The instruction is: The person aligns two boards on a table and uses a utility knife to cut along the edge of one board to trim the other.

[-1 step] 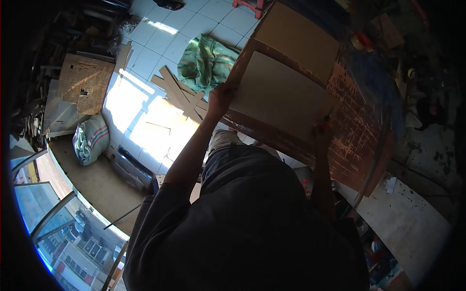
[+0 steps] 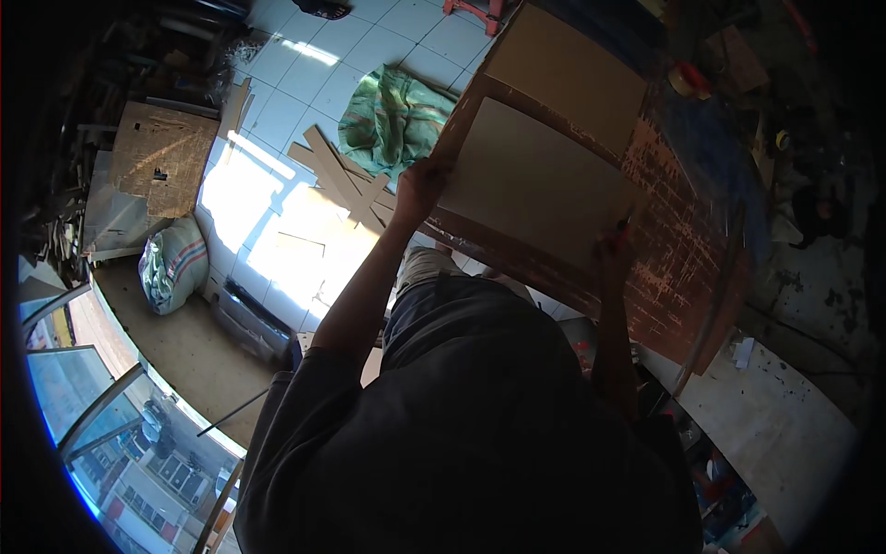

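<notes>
A flat grey-brown rectangular board [image 2: 531, 175] lies on the worn red-brown worktable [image 2: 678, 268]. At its left edge is my left hand [image 2: 423, 189], its fingers closed on the board's edge. By the board's near right corner, my right hand [image 2: 609, 263] is closed around a small tool with red on it [image 2: 620, 231]. Its dark tip points up and away. Shadow hides the right fingers in part, and the tool's exact kind does not show.
Beyond the board, a second brown sheet [image 2: 568, 78] lies on the table. A tape roll [image 2: 690, 79] stands at the far right. Cut strips [image 2: 332, 171] and a green woven sack [image 2: 392, 120] lie on the tiled floor to the left. A long bar [image 2: 711, 305] crosses the table's right end.
</notes>
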A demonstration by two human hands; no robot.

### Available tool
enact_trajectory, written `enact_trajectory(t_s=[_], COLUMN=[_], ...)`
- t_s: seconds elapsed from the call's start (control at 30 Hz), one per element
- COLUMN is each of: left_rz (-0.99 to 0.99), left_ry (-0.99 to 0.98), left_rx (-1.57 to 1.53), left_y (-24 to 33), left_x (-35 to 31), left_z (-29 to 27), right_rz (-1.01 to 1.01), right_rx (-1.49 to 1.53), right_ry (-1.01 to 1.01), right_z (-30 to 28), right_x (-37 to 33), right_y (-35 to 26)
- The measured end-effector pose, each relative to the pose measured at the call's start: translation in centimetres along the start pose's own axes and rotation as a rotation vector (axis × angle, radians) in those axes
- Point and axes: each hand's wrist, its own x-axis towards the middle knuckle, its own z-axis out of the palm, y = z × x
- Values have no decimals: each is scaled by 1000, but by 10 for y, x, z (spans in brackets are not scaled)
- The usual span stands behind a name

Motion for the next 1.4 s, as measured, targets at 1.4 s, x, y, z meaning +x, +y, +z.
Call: enact_trajectory(t_s=[1.4], left_rz=[72], left_ry=[188], left_rx=[220], left_y=[7], left_x=[-2], left_z=[25], right_rz=[187], right_rx=[285], right_ry=[-12], right_z=[4], right_x=[0], right_y=[15])
